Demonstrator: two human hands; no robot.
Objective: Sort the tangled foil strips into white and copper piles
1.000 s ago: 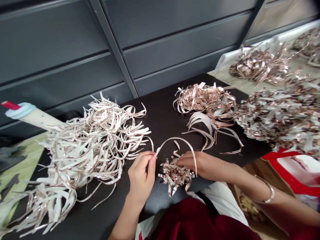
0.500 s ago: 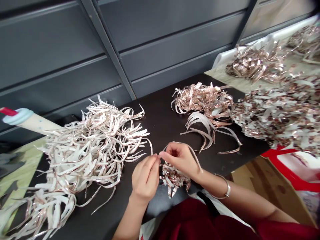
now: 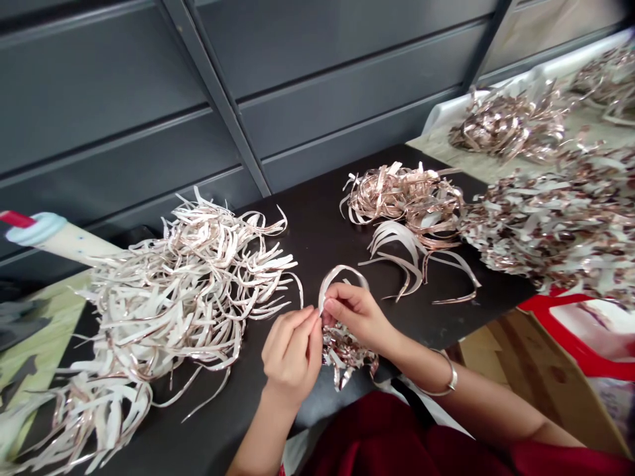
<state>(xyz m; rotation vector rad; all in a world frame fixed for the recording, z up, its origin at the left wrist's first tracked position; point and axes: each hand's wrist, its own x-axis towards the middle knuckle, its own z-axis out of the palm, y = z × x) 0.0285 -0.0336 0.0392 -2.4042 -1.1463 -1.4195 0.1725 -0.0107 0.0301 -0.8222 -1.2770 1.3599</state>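
Note:
My left hand (image 3: 292, 350) and my right hand (image 3: 358, 316) meet over the front of the black table, fingertips nearly touching. Both are closed in a pinch on one thin strip (image 3: 333, 272), pale with a coppery shine, which arches up above the right fingers. Just behind and below my right hand lies a small heap of crinkled rose-gold strips (image 3: 342, 360), partly covered by it. Left of my hands spreads a large pile of whitish strips with coppery edges (image 3: 198, 284). Beyond my right hand are a few loose curved strips (image 3: 401, 254).
A rose-gold bundle (image 3: 401, 195) sits at the back of the black table (image 3: 312, 225). A large mass of crinkled strips (image 3: 560, 225) lies to the right, with more heaps (image 3: 510, 125) behind. A pale tube with a blue cap (image 3: 74, 238) stands at left. Grey panels (image 3: 347, 66) rise behind.
My right hand has turned and shifted slightly, and the strip that trailed back over its wrist now arches up in front of its fingers. My left hand stays almost in place.

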